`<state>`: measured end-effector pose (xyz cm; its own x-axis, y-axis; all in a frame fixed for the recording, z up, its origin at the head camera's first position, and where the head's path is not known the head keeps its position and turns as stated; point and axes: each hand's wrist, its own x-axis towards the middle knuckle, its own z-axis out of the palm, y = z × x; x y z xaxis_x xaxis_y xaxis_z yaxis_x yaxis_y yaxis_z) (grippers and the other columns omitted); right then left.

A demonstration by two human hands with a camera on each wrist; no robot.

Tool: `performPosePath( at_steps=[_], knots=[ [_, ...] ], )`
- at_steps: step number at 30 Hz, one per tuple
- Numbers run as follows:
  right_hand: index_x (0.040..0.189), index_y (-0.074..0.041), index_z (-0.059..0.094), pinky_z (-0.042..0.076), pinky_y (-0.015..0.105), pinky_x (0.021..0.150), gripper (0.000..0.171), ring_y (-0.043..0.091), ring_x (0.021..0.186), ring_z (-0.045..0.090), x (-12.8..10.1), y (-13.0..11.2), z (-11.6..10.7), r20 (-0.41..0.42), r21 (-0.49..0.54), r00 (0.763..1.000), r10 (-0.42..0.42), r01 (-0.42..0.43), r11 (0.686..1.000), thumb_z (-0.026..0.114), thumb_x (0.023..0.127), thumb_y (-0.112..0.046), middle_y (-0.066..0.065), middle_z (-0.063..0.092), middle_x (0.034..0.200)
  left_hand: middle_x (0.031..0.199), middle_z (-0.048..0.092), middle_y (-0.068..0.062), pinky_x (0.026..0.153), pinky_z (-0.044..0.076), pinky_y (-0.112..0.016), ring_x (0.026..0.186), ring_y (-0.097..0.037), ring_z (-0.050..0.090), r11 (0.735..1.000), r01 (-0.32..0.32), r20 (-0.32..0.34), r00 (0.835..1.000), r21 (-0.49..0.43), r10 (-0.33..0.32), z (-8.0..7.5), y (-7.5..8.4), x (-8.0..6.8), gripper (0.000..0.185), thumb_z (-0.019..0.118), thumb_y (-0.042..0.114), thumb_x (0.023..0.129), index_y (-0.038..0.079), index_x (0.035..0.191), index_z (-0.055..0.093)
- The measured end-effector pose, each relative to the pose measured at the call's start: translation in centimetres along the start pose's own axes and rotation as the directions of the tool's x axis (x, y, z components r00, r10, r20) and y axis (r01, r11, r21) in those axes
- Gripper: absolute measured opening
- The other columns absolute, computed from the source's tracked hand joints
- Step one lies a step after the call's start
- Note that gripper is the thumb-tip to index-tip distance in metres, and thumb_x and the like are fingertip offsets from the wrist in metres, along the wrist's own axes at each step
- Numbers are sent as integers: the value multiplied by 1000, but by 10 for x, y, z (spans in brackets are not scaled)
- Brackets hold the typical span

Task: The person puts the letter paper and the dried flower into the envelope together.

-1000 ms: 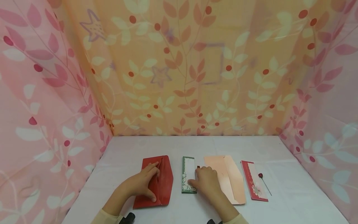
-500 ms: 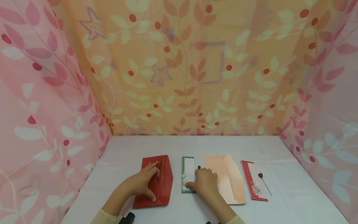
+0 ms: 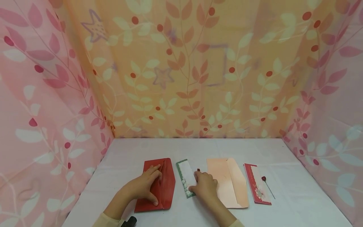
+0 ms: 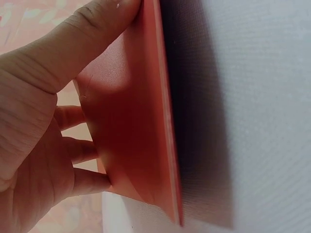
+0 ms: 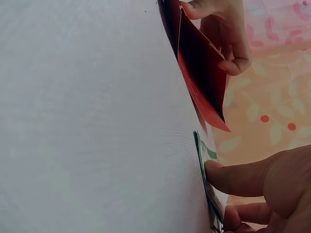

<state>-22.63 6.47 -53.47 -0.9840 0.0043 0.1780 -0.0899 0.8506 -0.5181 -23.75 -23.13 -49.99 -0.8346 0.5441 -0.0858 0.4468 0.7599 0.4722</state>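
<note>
My left hand [image 3: 144,186] grips the upper layer of a red envelope [image 3: 169,186], its flap spread to the right. Seen from the right wrist, the mouth of that envelope [image 5: 201,63] gapes, with the thumb at one end and a fingertip farther along the edge. Just right of it, a narrow greeting card [image 3: 185,175] with a green border and white flowers lies tilted. My right hand [image 3: 206,188] holds this card, thumb [image 5: 233,177] on its face and fingers at its right edge. A small dark red rose [image 3: 198,170] peeks out beyond those fingers, its stem hidden by the hand.
A peach envelope [image 3: 224,176] with its flap spread lies right of my right hand. Farther right are a red flowered card [image 3: 257,184] and a second rose on a thin stem [image 3: 269,188]. Patterned cloth walls [image 3: 181,104] enclose the white table [image 3: 158,146].
The green card has turned anticlockwise, its far end swinging left toward the red envelope. My right hand and the rose beside it have shifted slightly left. My left hand stays in place.
</note>
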Motion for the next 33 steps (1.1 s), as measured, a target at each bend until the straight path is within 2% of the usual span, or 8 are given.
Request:
performPosePath(
  at_steps=[5,13,19,23,25,29,33],
  knots=[
    [112,-11,74,31,40,70,58,18,78,50,-2,-1,0,-2,67,1000,16,-15,998,96,60,-25,-6,57,78,168,24,-11,96,54,-58,154,-47,18,1000,13,8,1000,8,-13,1,-1,-1,86,92,64,58,28,124,49],
    [107,-13,71,37,36,68,52,14,75,51,0,4,-2,-7,88,1000,-26,26,996,93,61,-24,-7,65,80,169,22,-11,97,53,-58,154,-47,17,1000,5,5,1000,15,-5,3,-5,1,89,90,67,57,28,126,49],
    [114,-8,70,47,36,63,54,15,74,59,0,3,-17,134,118,991,5,-20,993,90,69,-30,-1,71,86,169,22,-11,96,54,-57,154,-48,18,1000,2,5,1000,12,-2,3,-5,2,90,90,68,56,29,125,49],
    [121,-2,68,54,45,78,63,21,93,64,0,5,-26,246,165,969,30,-72,984,90,72,-33,6,73,102,169,22,-10,97,54,-57,154,-47,18,1000,4,19,1000,-16,-4,2,-4,2,85,91,67,57,30,121,48],
    [122,-2,68,53,49,85,59,23,102,64,1,7,-30,293,208,955,39,-104,973,88,76,-33,8,72,112,169,22,-9,96,54,-56,154,-47,18,1000,6,27,1000,-25,-5,2,-3,2,83,91,66,57,30,118,47],
    [111,-3,72,53,48,83,38,22,95,63,5,13,-32,328,261,945,-12,-78,962,82,83,-27,6,71,102,169,22,-9,96,55,-55,154,-46,17,999,1,28,1000,-32,0,2,-4,3,80,91,67,57,31,115,47],
    [103,-4,74,53,44,79,32,20,87,62,10,17,-31,327,286,942,-72,-26,958,82,80,-24,5,71,95,169,23,-9,99,53,-55,155,-45,18,999,-7,26,1000,-41,8,1,-2,2,78,91,65,58,32,113,47]
  ],
)
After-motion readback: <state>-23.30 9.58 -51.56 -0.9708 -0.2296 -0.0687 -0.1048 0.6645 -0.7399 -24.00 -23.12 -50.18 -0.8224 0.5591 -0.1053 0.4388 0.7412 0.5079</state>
